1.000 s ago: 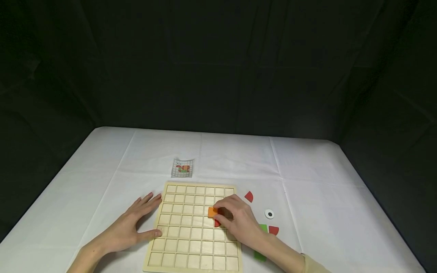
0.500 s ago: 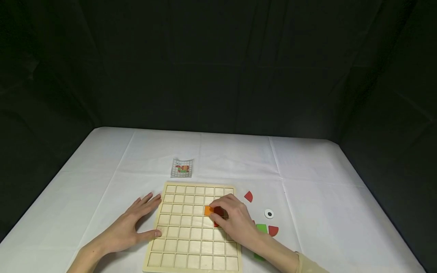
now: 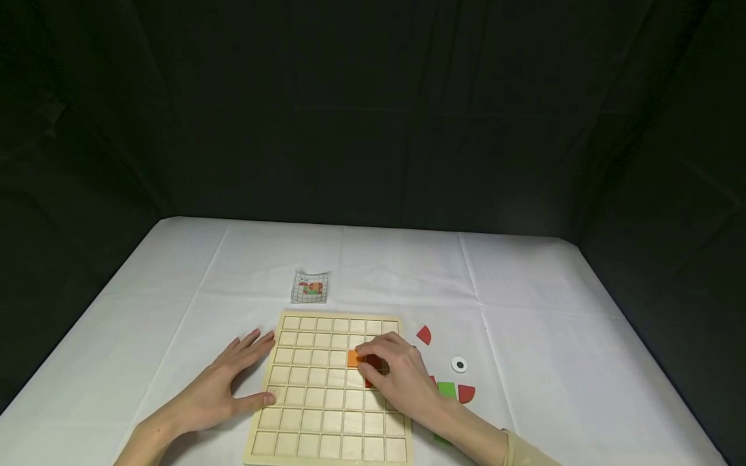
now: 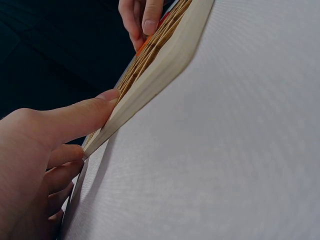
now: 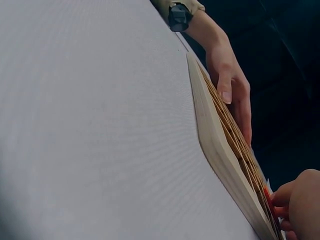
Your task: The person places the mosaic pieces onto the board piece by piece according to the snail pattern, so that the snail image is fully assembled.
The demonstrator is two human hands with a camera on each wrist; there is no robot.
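Observation:
A pale wooden grid board (image 3: 309, 401) lies on the table in front of me. My left hand (image 3: 224, 385) rests along its left side with fingers spread, the thumb on the rim, as the left wrist view also shows. Over the board's right half, my right hand (image 3: 402, 372) pinches an orange square tile (image 3: 352, 358) between thumb and fingers, the tile down at a cell in the third row from the far edge. A red piece (image 3: 369, 382) sits on the board under that hand, mostly hidden by it.
To the right of the board lie red quarter-circle pieces (image 3: 466, 393), a white disc with a black dot (image 3: 459, 365) and green pieces (image 3: 447, 389), some covered by the right forearm. Beyond the board is a small card (image 3: 310, 287) with a coloured grid picture. White cloth (image 3: 553, 336) covers the table.
My right hand has moved slightly left with the orange tile, which now lines up with a cell beside its earlier place. The left hand stays where it was.

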